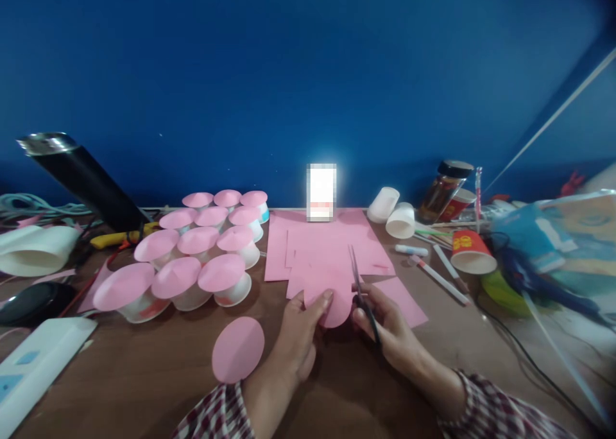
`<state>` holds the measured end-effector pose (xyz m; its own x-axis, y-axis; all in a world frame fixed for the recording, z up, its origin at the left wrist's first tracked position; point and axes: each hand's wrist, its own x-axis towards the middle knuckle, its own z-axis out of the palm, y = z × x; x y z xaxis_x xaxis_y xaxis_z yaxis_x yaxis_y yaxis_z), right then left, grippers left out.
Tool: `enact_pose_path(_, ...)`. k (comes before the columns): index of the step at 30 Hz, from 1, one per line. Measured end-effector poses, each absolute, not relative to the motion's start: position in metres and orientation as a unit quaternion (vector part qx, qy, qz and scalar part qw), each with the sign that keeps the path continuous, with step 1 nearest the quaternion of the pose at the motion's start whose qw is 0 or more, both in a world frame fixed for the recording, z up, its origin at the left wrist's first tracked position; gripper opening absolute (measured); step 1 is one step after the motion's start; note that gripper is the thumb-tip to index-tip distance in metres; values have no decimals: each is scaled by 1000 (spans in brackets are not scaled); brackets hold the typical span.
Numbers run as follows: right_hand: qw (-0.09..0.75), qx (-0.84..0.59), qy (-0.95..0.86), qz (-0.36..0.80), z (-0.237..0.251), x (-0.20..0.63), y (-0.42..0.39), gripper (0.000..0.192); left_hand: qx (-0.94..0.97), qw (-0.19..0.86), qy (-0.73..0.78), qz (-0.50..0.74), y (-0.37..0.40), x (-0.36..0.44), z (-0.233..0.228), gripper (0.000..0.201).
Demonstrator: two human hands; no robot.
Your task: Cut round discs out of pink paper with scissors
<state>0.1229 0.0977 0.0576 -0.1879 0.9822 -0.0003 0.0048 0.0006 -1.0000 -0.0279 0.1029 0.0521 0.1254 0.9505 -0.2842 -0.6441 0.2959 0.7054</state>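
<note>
both sleeves (219, 414) are checked — maroon and white.

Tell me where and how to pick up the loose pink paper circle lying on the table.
Pinch the pink paper circle by its left edge, probably best coming from the left: it lies flat on the table, so only its rim offers a hold, and the left forearm crowds its right side.

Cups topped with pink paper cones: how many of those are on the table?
12, in four rows of three, left of the pink sheets: nearest row, second row, third row, farthest row by the blue wall. More could be hidden behind.
</note>
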Motion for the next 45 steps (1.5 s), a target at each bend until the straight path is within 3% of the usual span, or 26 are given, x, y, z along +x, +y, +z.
enact_pose_path(6,407,-446,-618,504,60,124,94,28,182,714,380,560,103,-28,54,28)
enact_pose_path(14,374,-436,-633,519,60,124,90,33,147,712,367,580,103,-29,58,22)
enact_pose_path(33,369,-442,-638,511,54,121,92,41,172,672,392,604,107,-32,48,27)
enact_pose_path(45,358,-443,-647,508,56,121,93,34,152,680,388,604,107,-30,53,24)
